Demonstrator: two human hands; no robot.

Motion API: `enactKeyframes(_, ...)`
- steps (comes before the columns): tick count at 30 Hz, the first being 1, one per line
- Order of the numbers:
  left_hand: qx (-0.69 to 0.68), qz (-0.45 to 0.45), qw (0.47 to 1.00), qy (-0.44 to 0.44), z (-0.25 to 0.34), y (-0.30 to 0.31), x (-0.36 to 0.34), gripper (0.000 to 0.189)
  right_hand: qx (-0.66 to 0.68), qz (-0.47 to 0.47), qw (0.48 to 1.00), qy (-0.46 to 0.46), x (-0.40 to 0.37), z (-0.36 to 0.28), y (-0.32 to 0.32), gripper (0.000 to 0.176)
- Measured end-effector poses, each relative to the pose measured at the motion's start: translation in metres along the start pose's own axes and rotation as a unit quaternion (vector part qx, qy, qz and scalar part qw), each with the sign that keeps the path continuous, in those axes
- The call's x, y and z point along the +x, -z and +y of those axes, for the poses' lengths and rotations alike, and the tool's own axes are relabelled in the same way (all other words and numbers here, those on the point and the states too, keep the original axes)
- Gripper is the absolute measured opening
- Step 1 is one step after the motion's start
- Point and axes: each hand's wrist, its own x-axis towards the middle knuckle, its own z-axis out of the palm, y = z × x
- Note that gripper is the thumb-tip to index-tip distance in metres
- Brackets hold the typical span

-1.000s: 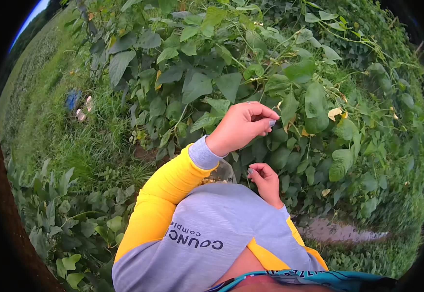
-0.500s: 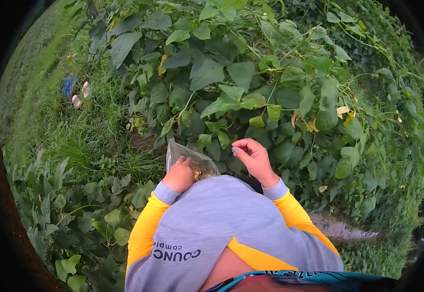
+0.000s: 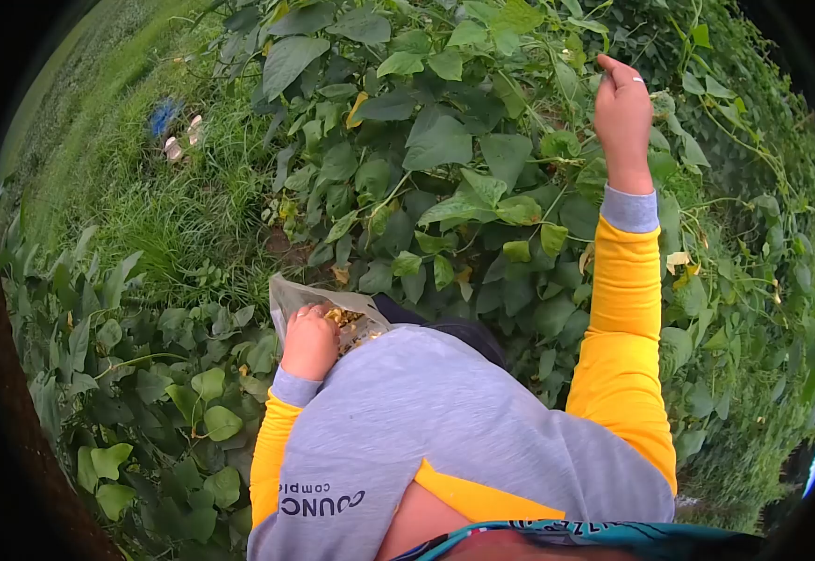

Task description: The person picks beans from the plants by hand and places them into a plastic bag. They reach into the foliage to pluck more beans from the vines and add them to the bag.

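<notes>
My left hand (image 3: 310,342) is closed at the mouth of a clear plastic bag (image 3: 287,296), held against my front. Inside the bag lie many small yellow-brown pieces (image 3: 343,320), too small to name for certain. My right hand (image 3: 623,120), with a ring on one finger, reaches far out over the leafy vines (image 3: 440,140). Its fingers are pinched together beside thin green stems at the top of the plants. Whatever may be between those fingertips is hidden.
Dense green climbing plants fill the front and right, with some yellowed leaves (image 3: 358,109) among them. Grass (image 3: 155,224) grows on the left, where a blue item (image 3: 162,117) and pale pieces (image 3: 183,138) lie. Low broad-leaved plants (image 3: 150,411) stand close on my left.
My right hand has moved from close to my body, forward and up to the vine tops. My left hand and the bag have shifted slightly left and nearer.
</notes>
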Motion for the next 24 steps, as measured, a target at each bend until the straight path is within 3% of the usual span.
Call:
enactKeyframes(3, -0.017, -0.009, 0.999, 0.029, 0.003, 0.011, -0.004, 0.011, -0.162, -0.152, 0.974, -0.036, 0.072, 0.076, -0.049, 0.031)
enactKeyframes(6, -0.049, 0.001, 0.998, 0.039, -0.002, 0.011, -0.005, 0.011, -0.207, -0.277, 0.938, -0.009, 0.117, 0.111, -0.086, 0.031)
enactKeyframes(8, -0.073, 0.015, 0.996, 0.046, -0.006, 0.01, -0.004, 0.013, -0.043, -0.286, 0.957, -0.028, 0.131, 0.168, -0.12, 0.025)
enactKeyframes(9, -0.084, 0.021, 0.995, 0.054, -0.007, 0.012, -0.004, 0.014, 0.162, -0.291, 0.928, -0.165, 0.133, 0.168, -0.125, 0.023)
enactKeyframes(10, -0.095, 0.028, 0.993, 0.061, -0.009, 0.012, -0.002, 0.016, 0.349, -0.247, 0.853, -0.3, 0.134, 0.169, -0.129, 0.023)
enactKeyframes(14, -0.108, 0.024, 0.993, 0.051, -0.027, 0.004, 0.008, 0.021, 0.141, -0.36, 0.872, -0.299, 0.137, 0.194, -0.155, 0.017)
enactKeyframes(17, -0.114, 0.013, 0.993, 0.039, -0.034, 0.005, 0.021, 0.021, -0.027, -0.464, 0.85, -0.248, 0.129, 0.21, -0.163, 0.016)
enactKeyframes(19, -0.105, 0.003, 0.994, 0.026, -0.04, 0.0, 0.03, 0.021, -0.063, -0.509, 0.821, -0.25, 0.122, 0.211, -0.161, 0.018)
enactKeyframes(22, -0.097, 0.003, 0.995, 0.004, -0.049, 0.001, 0.048, 0.02, -0.04, -0.499, 0.784, -0.368, 0.111, 0.214, -0.152, 0.019)
enactKeyframes(24, -0.097, -0.013, 0.995, 0.004, -0.055, 0.006, 0.058, 0.021, -0.052, -0.499, 0.767, -0.4, 0.1, 0.215, -0.138, 0.023)
